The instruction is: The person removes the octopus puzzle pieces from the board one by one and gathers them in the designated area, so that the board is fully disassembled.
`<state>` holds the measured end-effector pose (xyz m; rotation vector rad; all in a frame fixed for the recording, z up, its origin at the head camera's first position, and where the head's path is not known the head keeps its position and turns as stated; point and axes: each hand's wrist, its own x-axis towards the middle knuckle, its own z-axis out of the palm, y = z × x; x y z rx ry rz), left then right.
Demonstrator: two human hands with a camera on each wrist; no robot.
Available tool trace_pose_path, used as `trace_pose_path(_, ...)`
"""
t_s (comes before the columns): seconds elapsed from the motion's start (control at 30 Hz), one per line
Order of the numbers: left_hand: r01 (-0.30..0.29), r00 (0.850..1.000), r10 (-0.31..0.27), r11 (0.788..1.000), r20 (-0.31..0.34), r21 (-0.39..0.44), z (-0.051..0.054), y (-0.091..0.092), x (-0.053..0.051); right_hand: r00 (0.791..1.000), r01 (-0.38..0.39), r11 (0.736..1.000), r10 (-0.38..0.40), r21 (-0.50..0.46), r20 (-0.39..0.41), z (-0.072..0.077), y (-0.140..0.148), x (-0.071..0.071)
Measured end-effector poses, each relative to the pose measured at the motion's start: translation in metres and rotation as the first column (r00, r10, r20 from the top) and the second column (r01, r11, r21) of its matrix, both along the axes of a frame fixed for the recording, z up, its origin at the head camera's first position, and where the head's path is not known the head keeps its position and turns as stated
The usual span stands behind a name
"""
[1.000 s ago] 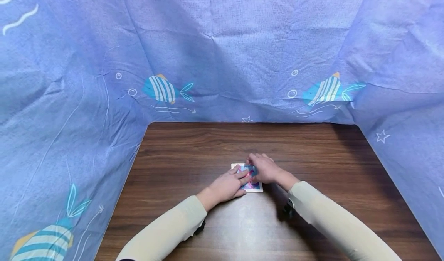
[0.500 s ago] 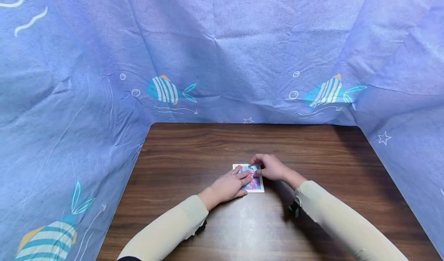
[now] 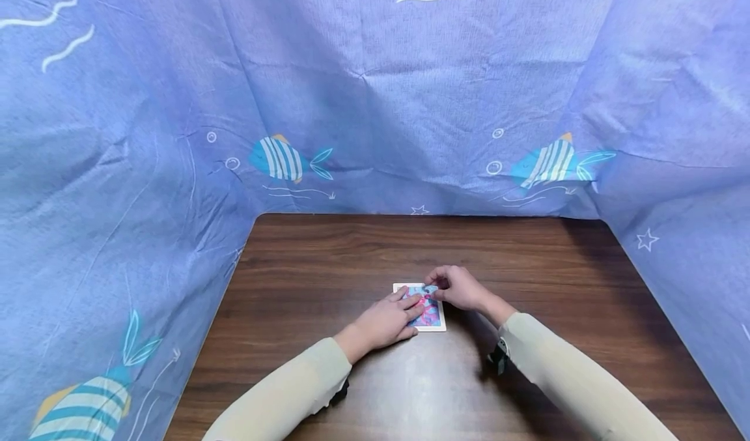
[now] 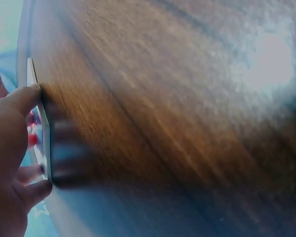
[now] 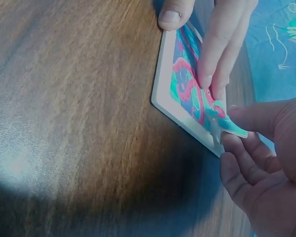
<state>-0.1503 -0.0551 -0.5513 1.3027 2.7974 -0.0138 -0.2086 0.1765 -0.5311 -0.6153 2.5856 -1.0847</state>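
A small jigsaw puzzle with a white frame [image 3: 430,329] and a pink-and-blue picture lies on the table. My left hand [image 3: 381,322] rests on its left part, fingers spread; in the right wrist view the left thumb [image 5: 171,17] touches the frame's edge and two fingers press the picture. At the far right corner is my right hand [image 3: 463,289]. Between its thumb and fingers it pinches a blue-green puzzle piece [image 5: 237,130], tilted up from the picture at that corner. The left hand hides part of the picture in the head view.
The dark wood-grain table [image 3: 328,252] reflects a bright glare near its front. Blue cloth [image 3: 375,102] printed with fish hangs around the back and both sides. Small dark devices [image 3: 499,355] are strapped under both wrists.
My right hand has shifted slightly right from over the puzzle to its far right corner, uncovering more of the picture. The left hand stays in place. The head view has tilted slightly.
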Motion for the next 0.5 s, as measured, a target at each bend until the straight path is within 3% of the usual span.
trace_pose_path(0.17,-0.002,1.0,0.002,0.999,0.002,0.034,0.001,-0.001,0.001,1.0,0.007,1.0,-0.006,-0.028,0.024,-0.002,0.0,0.003)
trace_pose_path(0.37,-0.001,0.997,0.004,0.999,-0.074,0.038,0.0,-0.003,0.002,1.0,0.028,0.998,-0.028,-0.049,-0.001,-0.004,-0.001,0.008)
trace_pose_path(0.5,-0.024,0.994,0.029,0.999,-0.108,0.049,0.001,-0.007,0.004,0.996,0.09,0.992,-0.09,-0.092,0.004,-0.006,0.005,0.011)
